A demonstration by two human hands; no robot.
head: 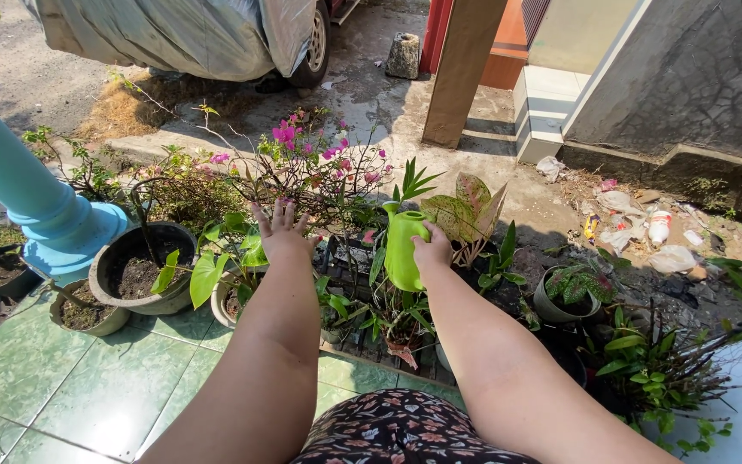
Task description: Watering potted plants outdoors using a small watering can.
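Right hand (433,250) closed around the handle side of a lime-green plastic watering can (404,248), held upright above a crowd of potted plants at the edge of a green-tiled porch (70,378); left hand (282,234) empty, fingers spread wide, palm down, reaching into the thorny stems of a pink-flowering bougainvillea (315,167). Can hanging just over a small pot of narrow red-tinged leaves (401,331), spout (391,208) pointing away toward the pink blooms, a speckled caladium (467,215) touching or just behind it. Likely trouble: bare fingers scratched on the woody branches; water tipped too fast, washing soil out of small pots or missing them altogether; splash onto the glossy tiles, slippery underfoot; leaves bent or snapped by a forearm pressing through the tight cluster. Empty dark pot of soil (142,268) beside a pale blue pillar (19,185), well clear of both hands
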